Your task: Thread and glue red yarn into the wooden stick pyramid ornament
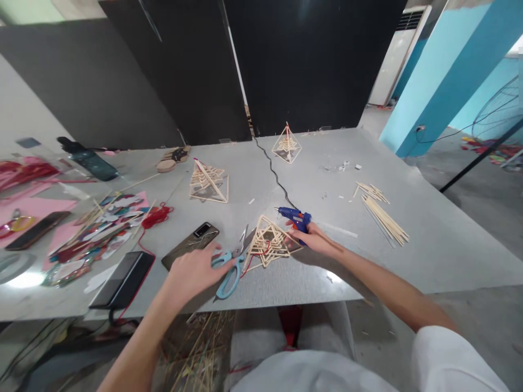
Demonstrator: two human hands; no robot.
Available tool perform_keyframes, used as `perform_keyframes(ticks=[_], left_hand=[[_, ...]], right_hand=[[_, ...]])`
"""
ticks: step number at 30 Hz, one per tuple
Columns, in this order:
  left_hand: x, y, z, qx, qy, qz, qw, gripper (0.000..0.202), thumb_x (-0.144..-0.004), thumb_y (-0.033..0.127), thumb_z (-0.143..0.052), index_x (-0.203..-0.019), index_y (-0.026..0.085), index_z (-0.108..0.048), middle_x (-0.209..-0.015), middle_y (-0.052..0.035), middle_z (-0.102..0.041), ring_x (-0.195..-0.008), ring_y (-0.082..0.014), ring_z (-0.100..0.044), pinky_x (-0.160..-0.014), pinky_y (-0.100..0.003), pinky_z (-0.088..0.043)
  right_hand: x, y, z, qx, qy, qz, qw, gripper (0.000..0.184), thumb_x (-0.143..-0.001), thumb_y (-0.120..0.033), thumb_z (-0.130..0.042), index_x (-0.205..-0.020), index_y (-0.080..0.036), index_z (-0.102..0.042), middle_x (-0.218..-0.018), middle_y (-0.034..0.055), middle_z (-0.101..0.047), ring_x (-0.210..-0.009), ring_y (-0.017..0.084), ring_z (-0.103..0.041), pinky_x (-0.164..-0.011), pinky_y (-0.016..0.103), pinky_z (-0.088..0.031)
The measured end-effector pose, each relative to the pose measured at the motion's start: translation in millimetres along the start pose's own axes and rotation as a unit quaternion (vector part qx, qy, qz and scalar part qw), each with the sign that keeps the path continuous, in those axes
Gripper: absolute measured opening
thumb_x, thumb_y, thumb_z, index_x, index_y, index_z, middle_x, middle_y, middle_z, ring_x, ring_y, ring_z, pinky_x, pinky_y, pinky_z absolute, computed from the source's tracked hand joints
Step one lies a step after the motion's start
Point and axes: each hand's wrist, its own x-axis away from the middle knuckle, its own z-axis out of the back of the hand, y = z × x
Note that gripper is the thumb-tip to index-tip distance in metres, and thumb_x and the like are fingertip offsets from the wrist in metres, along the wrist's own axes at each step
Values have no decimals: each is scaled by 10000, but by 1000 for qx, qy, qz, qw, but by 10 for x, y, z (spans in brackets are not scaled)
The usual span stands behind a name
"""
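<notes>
My right hand (314,238) is wrapped round the grip of a blue hot glue gun (296,216), whose nozzle points left. Just below the gun stands a pyramid frame of thin wooden sticks (267,245), with smaller stick layers inside and a red thread across it. My left hand (199,270) has its fingers and thumb closed on a handle loop of light-blue scissors (232,277). Those scissors are partly spread, with the blades angled away from me beside the pyramid's left side. My left fingertips partly hide the upper loop.
Two more stick pyramids (209,182) (287,144) stand farther back. A phone (190,245), a black power bank (122,280) and red yarn (157,215) lie left. Loose sticks (384,220) lie right. A black cord (274,171) runs back from the gun.
</notes>
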Motion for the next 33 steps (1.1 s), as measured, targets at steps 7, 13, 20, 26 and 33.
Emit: perform_keyframes(ticks=[7, 13, 20, 26, 33], left_hand=[[233, 124, -273, -76, -35, 64, 994, 679, -1020, 687, -394, -1345, 143, -638, -1039, -221, -818, -1048, -445, -787, -855, -468, -572], [233, 57, -341, -102, -7, 121, 987, 562, -1066, 517, -286, -1189, 134, -678, -960, -222, -809, -989, -460, -795, -805, -493, -579], [304, -24, -438, -75, -6, 144, 987, 610, -1067, 603, -264, -1295, 177, -637, -1013, -208, -818, -1025, -469, -787, -843, -512, -568], [207, 285, -380, -76, -23, 67, 995, 737, -957, 767, -396, -1259, 136, -630, -1030, -245, -806, -1036, -497, -774, -830, -519, -569], [142, 296, -360, -57, -1, 123, 991, 632, -934, 668, -419, -1173, 146, -683, -1092, -251, -805, -1060, -471, -774, -828, -479, -564]], right_hand=[[-42, 157, -6, 3, 44, 20, 999, 371, -904, -470, -767, -1170, -235, -659, -681, -30, -659, -563, 146, -598, -533, 275, -492], [-1, 249, 67, 14, 122, 50, 991, 392, -945, -492, -701, -1232, -236, -621, -691, -31, -630, -560, 147, -575, -558, 295, -489], [57, 247, 89, 31, 119, 44, 991, 355, -922, -440, -721, -1194, -225, -642, -695, -18, -636, -585, 167, -582, -584, 330, -512], [52, 261, 85, 41, 111, 48, 992, 322, -937, -418, -697, -1202, -240, -652, -710, -15, -631, -602, 172, -580, -615, 347, -526], [27, 255, 101, 59, 109, 68, 990, 346, -936, -480, -697, -1183, -241, -656, -727, -13, -635, -633, 173, -598, -611, 330, -520]])
